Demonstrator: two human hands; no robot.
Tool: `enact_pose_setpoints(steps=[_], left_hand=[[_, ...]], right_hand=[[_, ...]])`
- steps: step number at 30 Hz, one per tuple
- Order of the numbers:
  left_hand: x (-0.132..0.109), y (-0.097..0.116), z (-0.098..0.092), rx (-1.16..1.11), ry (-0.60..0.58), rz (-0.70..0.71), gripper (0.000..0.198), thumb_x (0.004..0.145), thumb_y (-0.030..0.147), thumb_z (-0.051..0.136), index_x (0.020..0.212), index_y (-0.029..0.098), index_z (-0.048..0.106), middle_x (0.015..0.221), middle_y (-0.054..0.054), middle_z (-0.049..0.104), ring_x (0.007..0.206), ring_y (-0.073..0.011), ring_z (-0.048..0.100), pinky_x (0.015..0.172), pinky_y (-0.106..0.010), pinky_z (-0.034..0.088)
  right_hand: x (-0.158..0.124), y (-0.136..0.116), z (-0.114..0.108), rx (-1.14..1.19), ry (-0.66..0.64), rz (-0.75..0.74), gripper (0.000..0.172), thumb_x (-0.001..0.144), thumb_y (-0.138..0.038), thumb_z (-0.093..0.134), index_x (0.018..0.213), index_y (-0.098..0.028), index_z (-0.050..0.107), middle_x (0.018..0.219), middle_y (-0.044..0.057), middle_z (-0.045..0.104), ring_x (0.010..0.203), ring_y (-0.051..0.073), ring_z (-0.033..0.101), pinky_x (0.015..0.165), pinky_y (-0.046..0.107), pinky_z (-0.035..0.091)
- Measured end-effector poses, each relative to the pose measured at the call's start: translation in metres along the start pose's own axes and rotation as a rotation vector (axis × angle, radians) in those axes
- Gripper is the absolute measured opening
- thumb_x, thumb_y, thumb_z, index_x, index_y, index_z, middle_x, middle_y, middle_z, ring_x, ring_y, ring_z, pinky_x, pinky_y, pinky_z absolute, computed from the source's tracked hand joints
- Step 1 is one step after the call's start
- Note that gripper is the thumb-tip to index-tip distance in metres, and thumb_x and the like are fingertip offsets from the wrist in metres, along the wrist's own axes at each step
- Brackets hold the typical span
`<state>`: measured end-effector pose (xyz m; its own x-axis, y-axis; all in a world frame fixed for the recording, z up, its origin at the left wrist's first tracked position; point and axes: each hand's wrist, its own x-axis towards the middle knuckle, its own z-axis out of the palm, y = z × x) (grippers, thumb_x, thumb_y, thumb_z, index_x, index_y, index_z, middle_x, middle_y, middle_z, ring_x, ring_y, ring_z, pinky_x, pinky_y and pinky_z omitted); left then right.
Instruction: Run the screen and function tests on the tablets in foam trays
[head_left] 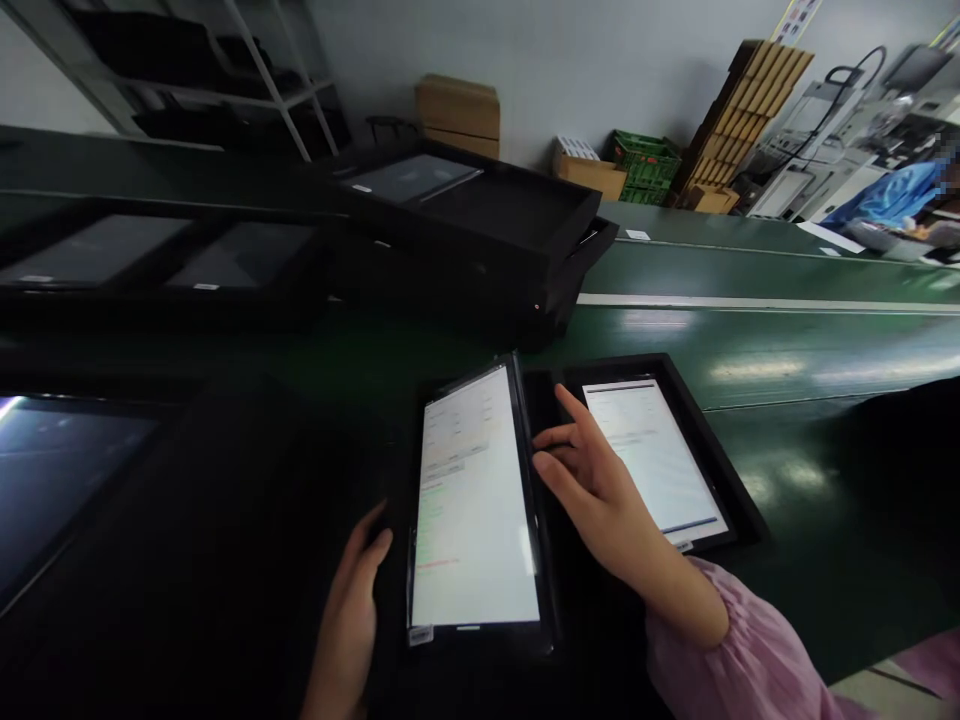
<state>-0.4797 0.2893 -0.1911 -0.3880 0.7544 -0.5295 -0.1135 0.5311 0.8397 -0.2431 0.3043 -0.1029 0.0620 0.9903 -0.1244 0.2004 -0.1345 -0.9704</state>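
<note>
A tablet (474, 510) with a lit white screen, showing lines of text, lies in front of me in a black tray. A small label is stuck to its lower left corner. My left hand (351, 610) is beside its left edge, thumb and fingers apart, with a gap to the tablet. My right hand (596, 480) is at the tablet's right edge, index finger stretched out and the others loosely bent, holding nothing. Partly behind this hand, a second lit tablet (652, 455) rests in the tray's right compartment.
Stacked black trays (487, 235) stand behind, the top one holding a dark tablet. Another tray with two dark tablets (247, 255) is at the left, and a dark screen (60, 480) nearer. The bench (810, 350) is green. Cardboard boxes (459, 110) and a green crate (643, 160) sit by the wall.
</note>
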Motion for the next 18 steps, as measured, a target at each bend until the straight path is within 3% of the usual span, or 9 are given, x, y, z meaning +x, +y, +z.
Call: enact_pose_setpoints(steps=[2,4,7,10,14,18], left_hand=[[0.010,-0.007,-0.005,0.004,-0.025,0.016,0.066,0.073,0.063,0.071,0.127,0.025,0.073,0.118,-0.006,0.078,0.128,-0.0381,0.067,0.114,-0.053,0.050],[0.019,-0.014,-0.011,0.016,-0.065,0.030,0.064,0.075,0.062,0.072,0.127,0.026,0.073,0.122,-0.007,0.078,0.129,-0.0368,0.067,0.114,-0.050,0.051],[0.024,-0.018,-0.014,0.028,-0.086,0.039,0.059,0.077,0.059,0.073,0.126,0.027,0.074,0.128,-0.006,0.078,0.132,-0.0351,0.067,0.114,-0.047,0.053],[0.015,-0.012,-0.009,0.015,-0.066,0.033,0.053,0.080,0.055,0.070,0.125,0.028,0.074,0.127,-0.005,0.079,0.132,-0.0343,0.067,0.113,-0.046,0.054],[0.003,-0.004,-0.003,0.026,-0.009,0.053,0.049,0.084,0.053,0.065,0.125,0.028,0.074,0.128,-0.006,0.078,0.132,-0.0347,0.067,0.114,-0.048,0.053],[0.015,-0.011,-0.009,0.078,-0.051,0.062,0.054,0.082,0.055,0.068,0.127,0.027,0.074,0.129,-0.007,0.078,0.134,-0.0359,0.065,0.117,-0.049,0.051]], right_hand=[[0.010,-0.011,0.005,-0.038,-0.035,-0.041,0.091,0.090,-0.049,0.065,0.170,-0.026,0.027,0.125,0.009,0.071,0.071,0.013,0.066,0.069,0.033,0.059],[0.021,-0.017,0.009,-0.123,0.000,-0.048,0.087,0.089,-0.040,0.067,0.168,-0.024,0.033,0.116,0.008,0.073,0.063,0.011,0.062,0.069,0.032,0.059],[0.034,-0.019,0.012,-0.206,0.088,-0.055,0.078,0.088,-0.033,0.068,0.162,-0.019,0.047,0.097,0.003,0.074,0.064,0.011,0.062,0.074,0.031,0.060],[0.041,-0.017,0.013,-0.220,0.092,-0.084,0.068,0.088,-0.031,0.067,0.154,-0.017,0.058,0.086,-0.001,0.071,0.057,0.009,0.057,0.070,0.029,0.059],[0.044,-0.015,0.016,-0.197,0.102,-0.130,0.061,0.086,-0.030,0.067,0.145,-0.015,0.067,0.088,0.000,0.070,0.056,0.008,0.054,0.066,0.028,0.057],[0.045,-0.015,0.015,-0.119,0.059,-0.076,0.060,0.088,-0.035,0.067,0.146,-0.018,0.066,0.091,0.001,0.069,0.066,0.011,0.060,0.070,0.028,0.057]])
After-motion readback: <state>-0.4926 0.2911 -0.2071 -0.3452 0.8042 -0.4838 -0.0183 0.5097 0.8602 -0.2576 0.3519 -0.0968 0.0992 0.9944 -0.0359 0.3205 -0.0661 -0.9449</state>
